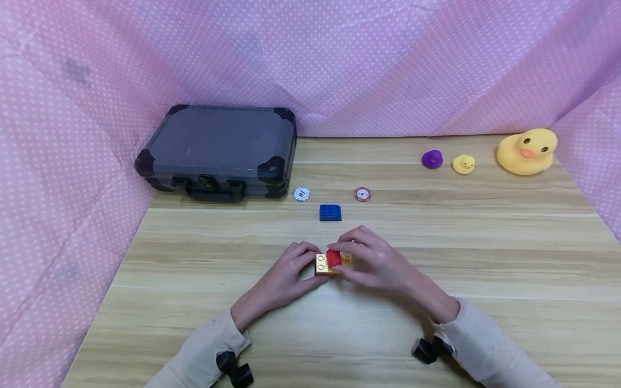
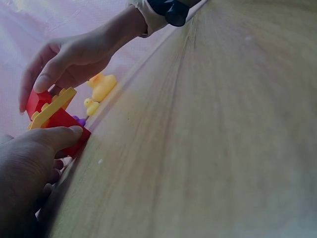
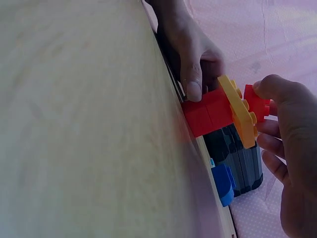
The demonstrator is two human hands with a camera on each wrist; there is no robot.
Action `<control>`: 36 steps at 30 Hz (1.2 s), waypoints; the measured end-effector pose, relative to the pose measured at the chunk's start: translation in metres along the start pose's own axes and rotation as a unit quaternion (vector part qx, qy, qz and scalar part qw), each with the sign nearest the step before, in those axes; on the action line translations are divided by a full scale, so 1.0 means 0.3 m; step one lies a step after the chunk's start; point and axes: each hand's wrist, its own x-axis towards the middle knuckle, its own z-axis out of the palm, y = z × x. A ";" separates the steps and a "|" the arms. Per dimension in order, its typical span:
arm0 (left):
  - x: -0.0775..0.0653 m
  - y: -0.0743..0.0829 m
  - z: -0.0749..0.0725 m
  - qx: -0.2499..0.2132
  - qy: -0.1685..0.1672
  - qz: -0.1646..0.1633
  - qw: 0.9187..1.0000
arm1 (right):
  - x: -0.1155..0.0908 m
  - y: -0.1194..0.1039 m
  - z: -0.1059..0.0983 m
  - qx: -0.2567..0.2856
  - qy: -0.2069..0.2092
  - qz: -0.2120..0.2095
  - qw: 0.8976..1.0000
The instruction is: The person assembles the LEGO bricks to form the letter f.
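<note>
Two stacked red toy bricks [image 3: 208,113] stand on the table and carry a long yellow brick [image 3: 237,111] that sticks out past them. My left hand [image 1: 286,275] grips the red base, thumb on the near side and fingers behind. Between thumb and fingers, my right hand [image 1: 375,264] pinches a smaller red brick [image 1: 333,258] at the studs on top of the yellow brick. In the left wrist view this upper red brick [image 2: 37,103] sits right at the yellow brick's upper face. Part of the left fingers is hidden behind the stack.
Beyond the hands lies a blue brick [image 1: 330,213], with a white-blue chip [image 1: 302,194] and a dark red chip [image 1: 362,194] behind it. A grey case [image 1: 218,140] stands back left. Purple [image 1: 432,159], small yellow [image 1: 463,164] and large yellow [image 1: 526,153] ducks sit back right.
</note>
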 end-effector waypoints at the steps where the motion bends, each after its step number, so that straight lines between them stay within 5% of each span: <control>1: 0.000 -0.002 0.000 0.000 0.000 0.000 1.000 | 0.001 -0.001 0.002 -0.001 0.001 -0.002 1.000; 36: 0.003 -0.009 -0.001 -0.002 -0.003 0.002 1.000 | 0.000 -0.024 0.024 0.017 -0.006 0.023 1.000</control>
